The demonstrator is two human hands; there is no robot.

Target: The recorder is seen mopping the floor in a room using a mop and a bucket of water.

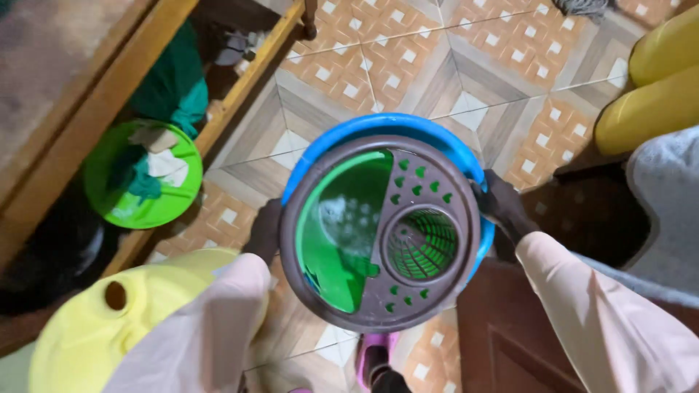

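Bucket, round blue plastic with grey wringer lid (378, 233), sits between both hands over tiled floor (510, 80). Left hand (264, 231) fingers clasp left rim; right hand (502, 207) fingers clasp right rim. Hands equally near, opposite sides.

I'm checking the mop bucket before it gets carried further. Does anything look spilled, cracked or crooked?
Nothing stands out. The mop bucket is level between the left hand and right hand, its grey wringer lid seated evenly. The foamy water stays inside, and the tiled floor looks dry.
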